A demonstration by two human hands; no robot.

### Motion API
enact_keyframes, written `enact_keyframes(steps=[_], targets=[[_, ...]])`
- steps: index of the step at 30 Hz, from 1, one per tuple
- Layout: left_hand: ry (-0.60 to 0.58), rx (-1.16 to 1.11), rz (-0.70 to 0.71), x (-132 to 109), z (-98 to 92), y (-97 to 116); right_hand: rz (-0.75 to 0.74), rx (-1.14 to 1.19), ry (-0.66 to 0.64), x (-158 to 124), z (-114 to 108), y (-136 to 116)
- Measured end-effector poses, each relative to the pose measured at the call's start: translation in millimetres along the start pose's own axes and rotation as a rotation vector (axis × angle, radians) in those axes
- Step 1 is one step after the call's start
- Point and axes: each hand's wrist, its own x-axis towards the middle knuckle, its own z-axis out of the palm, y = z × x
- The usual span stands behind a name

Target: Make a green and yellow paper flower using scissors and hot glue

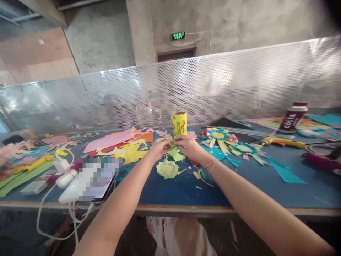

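My left hand [159, 148] and my right hand [188, 145] meet above the blue table [173, 192], both pinched shut on a small light green paper piece [172, 143]. Just below them lie a green paper scrap [177, 155] and a light green paper flower with a yellow centre [167, 169]. Directly behind my hands stands a yellow roll [179, 123]. A finished paper flower in teal, pink and yellow [218, 136] lies to the right of my right hand.
Pink, yellow and orange paper sheets [119, 144] cover the left middle. A phone [102, 185], chargers and white cables [62, 167] sit front left. A yellow utility knife [282, 141], a Costa bottle [293, 117] and teal scraps [285, 173] lie right. A perforated metal screen [186, 89] backs the table.
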Motion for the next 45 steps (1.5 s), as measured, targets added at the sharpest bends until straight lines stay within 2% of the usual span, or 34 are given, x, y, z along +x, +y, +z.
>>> enact_keyframes(steps=[22,34,38,43,45], targets=[[0.028,0.048,0.024,3,-1.3,-5,-0.065,-0.066,-0.111,1,-10,-9],[0.053,0.111,0.134,5,-1.4,-9,-0.027,-0.014,-0.068,1,-8,-11],[0.080,0.154,0.178,4,1.0,-9,0.081,0.101,-0.016,4,-7,-17],[0.090,0.225,0.229,5,3.8,-9,0.430,0.299,0.076,7,1,-16],[0.080,0.274,0.264,6,3.3,-11,0.508,0.341,0.090,7,4,-12]])
